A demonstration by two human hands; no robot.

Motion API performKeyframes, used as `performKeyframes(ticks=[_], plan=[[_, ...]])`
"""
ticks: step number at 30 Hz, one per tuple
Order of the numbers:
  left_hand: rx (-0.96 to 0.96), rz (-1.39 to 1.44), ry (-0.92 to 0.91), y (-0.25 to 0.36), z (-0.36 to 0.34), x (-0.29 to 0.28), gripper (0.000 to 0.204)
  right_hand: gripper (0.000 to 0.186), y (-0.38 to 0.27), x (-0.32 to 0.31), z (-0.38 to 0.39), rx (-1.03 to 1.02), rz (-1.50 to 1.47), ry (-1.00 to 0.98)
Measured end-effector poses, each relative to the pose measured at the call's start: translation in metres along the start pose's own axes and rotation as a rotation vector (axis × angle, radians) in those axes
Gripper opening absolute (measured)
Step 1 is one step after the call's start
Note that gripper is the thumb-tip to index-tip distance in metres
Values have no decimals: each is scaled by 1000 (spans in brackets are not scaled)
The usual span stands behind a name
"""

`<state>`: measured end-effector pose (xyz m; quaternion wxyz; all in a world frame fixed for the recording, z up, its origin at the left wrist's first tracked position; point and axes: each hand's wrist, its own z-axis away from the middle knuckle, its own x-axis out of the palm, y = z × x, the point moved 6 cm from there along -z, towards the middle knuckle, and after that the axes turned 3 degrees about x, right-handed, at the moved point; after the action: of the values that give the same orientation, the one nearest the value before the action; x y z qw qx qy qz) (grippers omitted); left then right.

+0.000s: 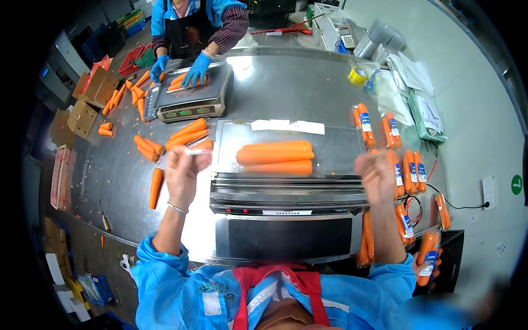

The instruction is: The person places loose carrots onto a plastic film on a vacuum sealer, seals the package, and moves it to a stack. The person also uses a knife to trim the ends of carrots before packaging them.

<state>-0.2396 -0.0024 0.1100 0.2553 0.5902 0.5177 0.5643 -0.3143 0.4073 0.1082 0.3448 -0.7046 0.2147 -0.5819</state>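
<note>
A long stainless-steel desk with a dull, scuffed sheen fills the middle of the room and catches a bright patch of overhead light near its far edge. To the right rises a pale, plain wall carrying a white socket and a round green sticker. On the left, brown cardboard boxes and red plastic crates stand on the dark grey floor.

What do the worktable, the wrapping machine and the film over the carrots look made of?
Worktable: apparently stainless steel, brushed, showing glare. Wrapping machine: seemingly the same metal, with a dark front panel. Film: thin clear plastic, likely cling wrap; the carrots show through it, and both hands hold it.
</note>
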Motion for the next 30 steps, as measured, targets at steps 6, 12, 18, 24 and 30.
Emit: performKeyframes(ticks=[6, 12, 18, 24, 30], plan=[[789, -1567, -918, -30, -94, 59, 63, 31, 16, 32, -98, -634, 1671, -444], [346, -1579, -1127, -126, -90, 15, 51, 44, 83, -21, -106, -463, 1996, -623], [385, -1583, -1012, -129, -73, 15, 48, 46, 97, -30, -84, -343, 1938, -440], [897, -1522, -759, -37, -74, 45, 54, 47, 32, 45, -74, -793, 1974, -389], [494, -1068, -845, -28, 124, 19, 27, 29, 57, 27, 108, -477, 1629, -406]])
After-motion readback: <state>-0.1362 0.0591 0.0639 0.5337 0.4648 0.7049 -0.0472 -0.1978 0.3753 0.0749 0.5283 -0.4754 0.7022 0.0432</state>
